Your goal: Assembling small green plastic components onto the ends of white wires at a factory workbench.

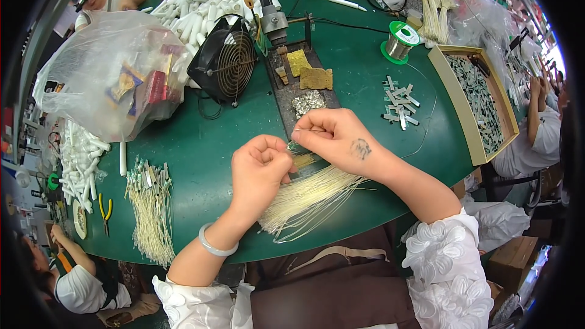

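Note:
My hands meet over the near end of a dark metal plate [281, 100]. My left hand [261, 164] is closed, its fingertips pinching something small and greenish that I cannot make out. Thumb and forefinger of my right hand [332, 137] pinch a thin wire beside the left fingertips. Below both hands lies a fanned bundle of cream wires [314, 198]. Beyond them, a heap of silvery solder scraps [309, 103] and a worn yellow sponge [317, 78] rest on the plate. A clamped soldering iron [273, 21] points down at its far end.
Left of the plate stands a black fan [225, 61], near a bulging plastic bag [116, 73]. A wire bundle [150, 207] and yellow-handled pliers [105, 213] lie at left. On the right are a solder spool [400, 42], small metal-ended pieces [399, 103] and a filled cardboard box [478, 103].

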Action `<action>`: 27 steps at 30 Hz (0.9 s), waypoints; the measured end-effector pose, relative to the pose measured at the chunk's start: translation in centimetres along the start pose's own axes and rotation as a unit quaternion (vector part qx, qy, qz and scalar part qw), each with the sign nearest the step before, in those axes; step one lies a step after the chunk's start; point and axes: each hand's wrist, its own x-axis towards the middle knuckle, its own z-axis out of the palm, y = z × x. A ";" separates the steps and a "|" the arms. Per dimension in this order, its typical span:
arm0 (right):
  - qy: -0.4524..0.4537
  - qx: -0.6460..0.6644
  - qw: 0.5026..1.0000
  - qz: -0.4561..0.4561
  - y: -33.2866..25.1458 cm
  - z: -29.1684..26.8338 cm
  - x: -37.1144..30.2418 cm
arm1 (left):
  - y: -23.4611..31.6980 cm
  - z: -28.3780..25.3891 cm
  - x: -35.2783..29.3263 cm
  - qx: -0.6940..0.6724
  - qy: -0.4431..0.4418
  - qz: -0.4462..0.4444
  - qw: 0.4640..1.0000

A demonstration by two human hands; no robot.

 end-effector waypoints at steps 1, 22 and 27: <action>0.003 0.003 1.000 0.003 0.0 0.0 0.0 | -0.1 0.0 0.0 0.000 -0.003 0.006 1.000; -0.003 -0.031 0.999 -0.008 -0.2 0.1 -0.1 | -0.2 -0.3 0.4 -0.027 -0.039 0.012 0.999; -0.013 0.034 0.999 0.004 0.5 0.2 0.2 | -0.3 -0.1 0.6 -0.006 -0.018 0.018 1.000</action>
